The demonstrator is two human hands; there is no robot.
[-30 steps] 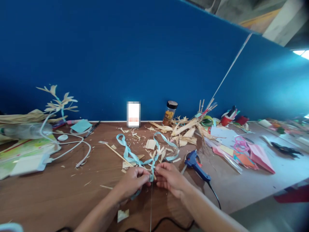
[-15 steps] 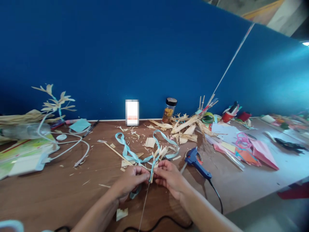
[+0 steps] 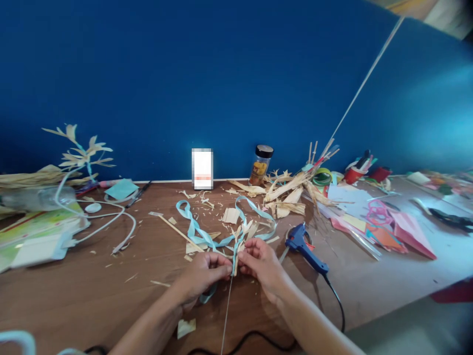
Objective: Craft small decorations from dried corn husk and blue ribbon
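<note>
Between my two hands stands a small dried-husk flower point(image 3: 244, 235), its pale petals on a thin stem wrapped in light blue ribbon. My left hand point(image 3: 201, 273) is closed, thumb and forefinger pinching the wrapped stem low down. My right hand point(image 3: 260, 264) pinches the husk pieces at the stem's right side. A long light blue ribbon point(image 3: 199, 231) curls over the table behind the hands, and a piece of it hangs below my left hand. From the stem's lower end a thin pale thread point(image 3: 227, 308) runs toward me.
A blue glue gun point(image 3: 305, 249) lies right of my hands, its black cord trailing forward. Dried husks point(image 3: 288, 197) and a black-lidded jar point(image 3: 261, 165) are at the back. A finished husk-flower branch point(image 3: 86, 153), white cables and a white charger point(image 3: 44, 249) are left; coloured paper point(image 3: 410, 231) lies right.
My hands keep their pinch on the flower stem, which has shifted very slightly to the right and upward. The view has turned a little; the things on the table stay put.
</note>
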